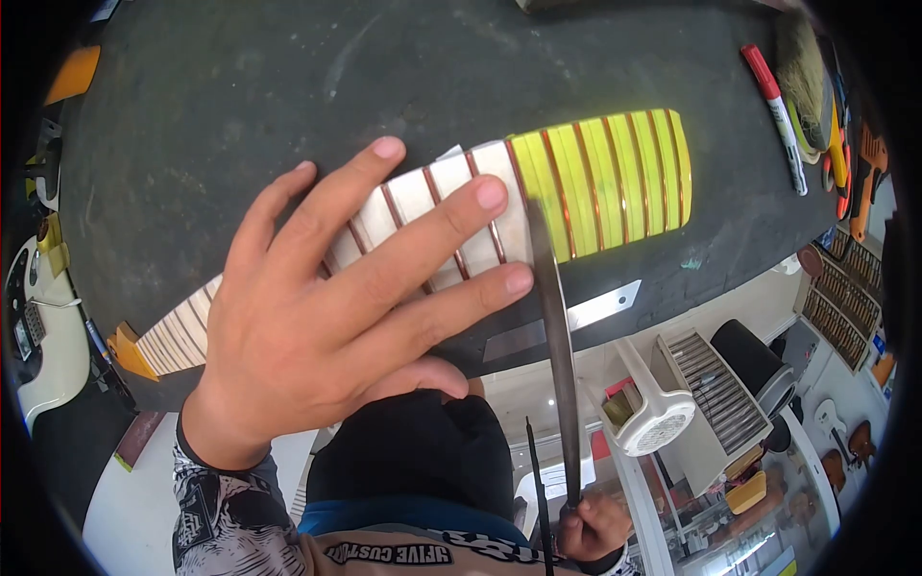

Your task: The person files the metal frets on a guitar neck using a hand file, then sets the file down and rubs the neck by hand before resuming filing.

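Observation:
A long striped piece like a guitar neck, with copper-coloured strips across it, lies on the dark bench (413,67). Its middle part (413,197) is pale, and its right end (615,182) is covered in yellow-green strips. My left hand (355,278) rests spread over the pale part, fingers apart. In my right hand (597,528), at the bottom, is the end of a long dark file (560,355). The file's far tip lies against the left edge of the yellow-green section, just right of my left fingertips.
A red-capped marker (776,115), a brush (805,72) and several tools lie at the bench's right side. A metal plate (603,305) sits at the near edge. Below are a white machine (658,422) and a slotted rack (715,394). A white guitar body (58,360) is at left.

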The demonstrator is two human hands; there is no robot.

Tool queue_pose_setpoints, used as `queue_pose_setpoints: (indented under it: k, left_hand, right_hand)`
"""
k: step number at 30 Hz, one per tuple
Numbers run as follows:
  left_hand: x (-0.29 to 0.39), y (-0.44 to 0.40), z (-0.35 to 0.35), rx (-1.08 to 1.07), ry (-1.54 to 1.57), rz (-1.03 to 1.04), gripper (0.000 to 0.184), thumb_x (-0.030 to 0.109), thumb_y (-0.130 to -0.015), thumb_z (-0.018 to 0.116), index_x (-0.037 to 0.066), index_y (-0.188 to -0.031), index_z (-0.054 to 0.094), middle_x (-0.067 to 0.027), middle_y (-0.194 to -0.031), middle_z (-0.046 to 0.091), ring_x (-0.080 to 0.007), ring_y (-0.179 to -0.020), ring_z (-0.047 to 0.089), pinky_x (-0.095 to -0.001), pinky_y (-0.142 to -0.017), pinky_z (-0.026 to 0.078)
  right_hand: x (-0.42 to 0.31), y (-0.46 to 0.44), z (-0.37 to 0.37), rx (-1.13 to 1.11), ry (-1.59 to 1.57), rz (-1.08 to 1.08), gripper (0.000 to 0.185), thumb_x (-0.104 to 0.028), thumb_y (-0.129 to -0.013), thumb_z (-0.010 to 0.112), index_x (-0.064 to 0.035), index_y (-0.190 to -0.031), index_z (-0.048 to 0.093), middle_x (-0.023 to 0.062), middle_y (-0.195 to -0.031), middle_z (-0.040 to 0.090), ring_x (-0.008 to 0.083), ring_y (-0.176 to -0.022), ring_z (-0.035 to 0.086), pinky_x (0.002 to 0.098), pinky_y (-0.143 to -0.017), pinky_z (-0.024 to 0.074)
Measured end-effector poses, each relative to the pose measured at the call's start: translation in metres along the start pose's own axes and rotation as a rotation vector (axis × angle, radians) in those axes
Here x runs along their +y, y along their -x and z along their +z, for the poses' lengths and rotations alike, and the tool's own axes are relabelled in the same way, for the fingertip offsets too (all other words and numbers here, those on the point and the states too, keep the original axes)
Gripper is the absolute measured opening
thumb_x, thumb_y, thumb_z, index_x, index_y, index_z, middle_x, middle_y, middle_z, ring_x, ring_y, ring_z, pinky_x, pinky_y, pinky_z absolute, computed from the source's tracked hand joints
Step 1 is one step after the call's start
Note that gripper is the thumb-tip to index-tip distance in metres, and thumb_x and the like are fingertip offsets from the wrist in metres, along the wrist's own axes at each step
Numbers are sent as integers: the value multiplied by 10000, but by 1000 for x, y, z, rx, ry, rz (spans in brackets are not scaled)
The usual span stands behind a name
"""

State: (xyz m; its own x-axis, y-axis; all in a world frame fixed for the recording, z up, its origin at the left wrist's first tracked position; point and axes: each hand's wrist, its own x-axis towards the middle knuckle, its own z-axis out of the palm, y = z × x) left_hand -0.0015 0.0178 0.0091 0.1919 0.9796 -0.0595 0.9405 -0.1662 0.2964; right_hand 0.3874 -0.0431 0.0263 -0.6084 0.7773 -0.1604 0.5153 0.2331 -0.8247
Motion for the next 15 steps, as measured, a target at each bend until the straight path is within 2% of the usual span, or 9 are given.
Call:
queue_pose_setpoints:
  k: [4, 10, 12, 15]
  left_hand:
    - [1, 0, -2, -25, -10, -9, 640, 680, -697, 628, 326, -1227, 689, -49, -1407, 568, -408, -1260, 527, -558, -951, 463]
    - [1, 0, -4, -46, 8, -31, 647, 676, -706, 626, 321, -1245, 675, -44, -1411, 566, -412, -1273, 518, -564, -953, 458]
    - [1, -1, -4, -49, 12, -33, 644, 675, -712, 622, 322, -1248, 672, -43, -1411, 566, -412, -1276, 516, -562, -955, 456]
    - [-1, 0, -3, -36, 1, 4, 639, 683, -727, 604, 331, -1257, 665, -41, -1411, 567, -411, -1275, 517, -560, -964, 448]
  right_hand:
    - [-18, -16, -1, -3, 77, 35, 395, 44, -795, 607, -83, -1169, 625, 133, -704, 639, 238, -541, 612, 307, -525, 497]
    - [-33, -123, 23, -3, -34, -29, 329, 17, -851, 625, -14, -1178, 615, 137, -700, 649, 218, -563, 624, 291, -542, 493]
    - [-38, -130, 24, -14, -38, -27, 311, 7, -865, 630, 5, -1176, 609, 141, -702, 652, 212, -565, 625, 287, -544, 491]
    - [-27, -95, 15, -37, -20, -2, 352, 25, -847, 615, -25, -1195, 597, 126, -691, 638, 219, -551, 617, 295, -535, 492]
